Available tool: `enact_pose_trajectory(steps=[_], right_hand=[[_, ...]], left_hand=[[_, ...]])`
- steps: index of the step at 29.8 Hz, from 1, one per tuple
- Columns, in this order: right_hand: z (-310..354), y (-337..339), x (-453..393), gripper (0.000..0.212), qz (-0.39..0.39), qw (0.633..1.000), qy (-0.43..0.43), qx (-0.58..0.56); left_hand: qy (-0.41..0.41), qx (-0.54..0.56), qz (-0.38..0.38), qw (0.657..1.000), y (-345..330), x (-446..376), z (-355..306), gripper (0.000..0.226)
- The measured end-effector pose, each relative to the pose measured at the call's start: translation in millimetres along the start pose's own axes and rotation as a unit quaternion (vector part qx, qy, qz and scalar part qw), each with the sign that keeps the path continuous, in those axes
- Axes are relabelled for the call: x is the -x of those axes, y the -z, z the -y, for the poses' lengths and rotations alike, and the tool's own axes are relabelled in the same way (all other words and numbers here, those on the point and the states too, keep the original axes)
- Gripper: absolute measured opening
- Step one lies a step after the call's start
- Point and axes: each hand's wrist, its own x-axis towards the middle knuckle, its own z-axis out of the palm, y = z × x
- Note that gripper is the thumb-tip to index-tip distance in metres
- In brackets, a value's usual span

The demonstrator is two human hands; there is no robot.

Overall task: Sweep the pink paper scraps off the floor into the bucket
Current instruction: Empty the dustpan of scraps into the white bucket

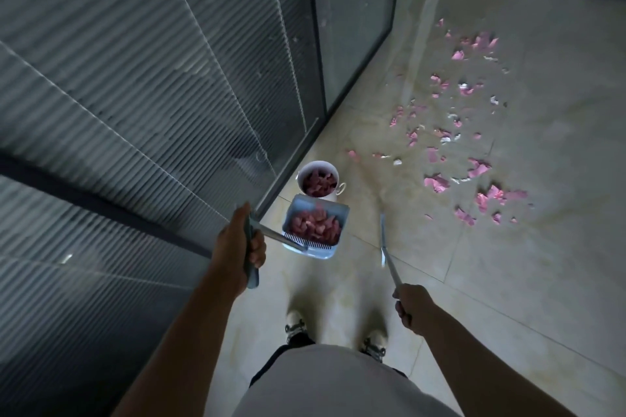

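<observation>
My left hand (238, 247) grips the dustpan (315, 228) handle, holding one loaded pan just near of the one white bucket (318, 181) by the left wall. My right hand (411, 306) grips the broom handle (389, 262); its blurred head is hard to make out. Dozens of pink scraps (471, 132) lie scattered far right on the floor (559, 247).

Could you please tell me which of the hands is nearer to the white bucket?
Left. The left hand holds the dustpan handle just below-left of the bucket; the right hand grips the broom handle farther back, right.
</observation>
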Motion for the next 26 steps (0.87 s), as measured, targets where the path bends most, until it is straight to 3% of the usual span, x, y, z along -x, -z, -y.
enact_pose_trajectory(steps=[6, 12, 16, 22, 26], right_hand=[[4, 3, 3, 0.011, 0.007, 1.0, -0.006, -0.015], [7, 9, 7, 0.012, 0.004, 1.0, -0.012, -0.017], [7, 12, 6, 0.012, 0.0, 1.0, -0.013, -0.017], [9, 17, 5, 0.016, -0.003, 1.0, -0.01, -0.008], [10, 18, 2, 0.012, -0.007, 1.0, -0.013, -0.007]], left_hand=[[-0.09, -0.127, 0.035, 0.987, -27, 0, -21, 0.036], [-0.16, -0.324, 0.072, 0.93, -62, -31, -16, 0.036], [-0.242, -0.455, 0.067, 0.854, -82, -48, -10, 0.022], [-0.249, -0.55, 0.119, 0.788, -83, -78, 7, 0.057], [-0.231, -0.636, 0.105, 0.729, -84, -87, 19, 0.049]])
